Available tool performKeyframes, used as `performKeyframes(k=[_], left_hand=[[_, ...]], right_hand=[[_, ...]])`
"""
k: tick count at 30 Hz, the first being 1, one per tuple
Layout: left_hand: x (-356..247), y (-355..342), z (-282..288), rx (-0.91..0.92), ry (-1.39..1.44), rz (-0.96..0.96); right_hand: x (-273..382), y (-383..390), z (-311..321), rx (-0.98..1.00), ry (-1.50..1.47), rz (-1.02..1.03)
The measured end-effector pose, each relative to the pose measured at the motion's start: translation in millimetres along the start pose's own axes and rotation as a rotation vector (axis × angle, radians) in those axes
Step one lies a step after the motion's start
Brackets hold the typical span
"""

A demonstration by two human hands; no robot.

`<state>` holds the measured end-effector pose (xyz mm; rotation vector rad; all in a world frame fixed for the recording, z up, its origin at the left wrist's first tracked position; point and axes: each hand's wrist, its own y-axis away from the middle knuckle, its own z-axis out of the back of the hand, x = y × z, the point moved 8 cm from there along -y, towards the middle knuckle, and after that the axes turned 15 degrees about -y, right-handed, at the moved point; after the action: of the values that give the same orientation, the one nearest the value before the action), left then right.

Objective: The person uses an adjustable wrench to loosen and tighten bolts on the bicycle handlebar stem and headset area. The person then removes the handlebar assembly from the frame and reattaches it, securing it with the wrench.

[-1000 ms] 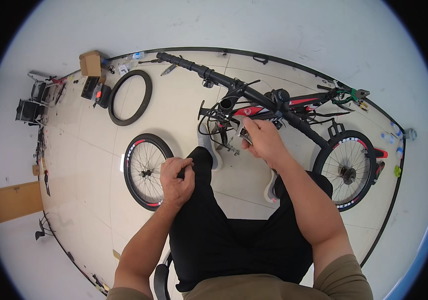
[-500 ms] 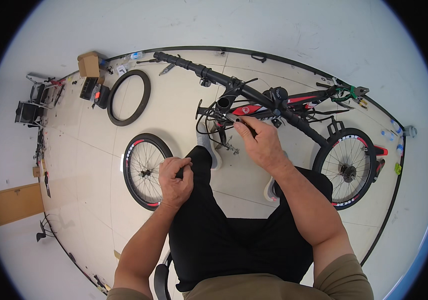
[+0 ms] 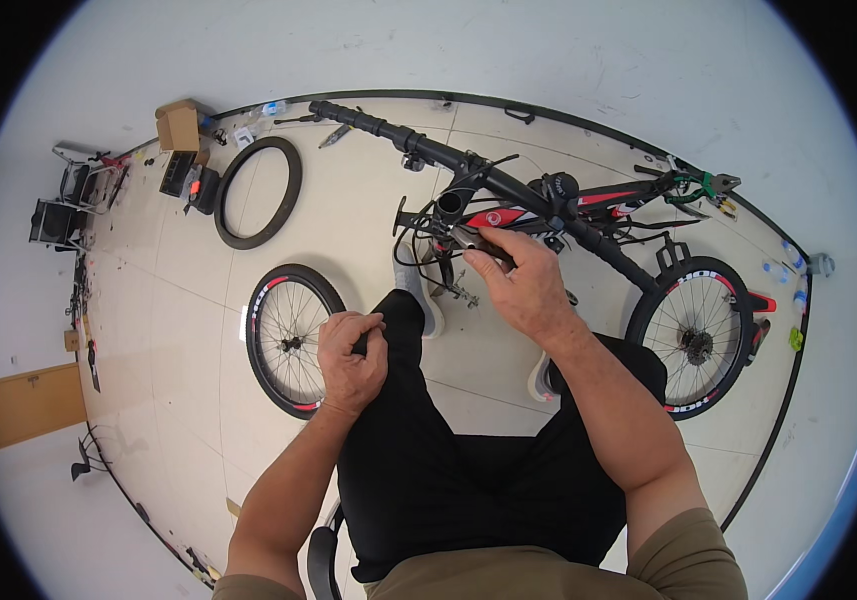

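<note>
My right hand (image 3: 529,290) is closed around a short tool with a silver metal end (image 3: 463,238); its exact kind is mostly hidden in my fingers. The tool points at the front of a red-and-black bicycle frame (image 3: 509,216), just below the open round tube top (image 3: 450,203). Black cables loop around this spot. Beyond it, black handlebars (image 3: 429,150) run diagonally across the frame. My left hand (image 3: 354,362) rests on my left knee with its fingers curled. Something dark shows between them, and I cannot tell whether it is an object or my trousers.
A front wheel (image 3: 294,342) lies at my left, with a loose tyre (image 3: 260,193) farther off. The rear wheel (image 3: 697,338) is at my right. Green-handled pliers (image 3: 719,184) stick up beyond the frame. A cardboard box (image 3: 181,128) and plastic bottles (image 3: 777,271) sit near the walls.
The silver end of the tool in my right hand shows at a slightly different angle. My left hand stays on the knee.
</note>
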<state>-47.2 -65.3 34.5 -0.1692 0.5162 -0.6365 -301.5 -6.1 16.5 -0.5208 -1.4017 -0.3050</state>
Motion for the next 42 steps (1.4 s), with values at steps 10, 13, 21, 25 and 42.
performKeyframes(k=[10,13,21,25,42], left_hand=[[-1.8,-0.2,-1.1,-0.002,0.0,-0.005],[-1.4,-0.1,-1.0,0.003,0.002,-0.003],[-1.3,-0.5,-0.8,0.003,0.002,-0.002],[0.2,-0.4,-1.3,0.004,-0.002,-0.002],[-1.7,-1.1,-1.4,0.011,-0.007,-0.006]], right_hand=[[-16.5,-3.3,-0.9,0.048,-0.216,-0.254],[-26.9,-3.0,-2.3,0.1,-0.236,-0.379],[-34.0,-1.9,-4.4,0.097,-0.264,-0.422],[-27.6,-2.5,-3.7,0.072,-0.214,-0.315],[13.4,-0.7,0.2,0.051,0.145,0.121]])
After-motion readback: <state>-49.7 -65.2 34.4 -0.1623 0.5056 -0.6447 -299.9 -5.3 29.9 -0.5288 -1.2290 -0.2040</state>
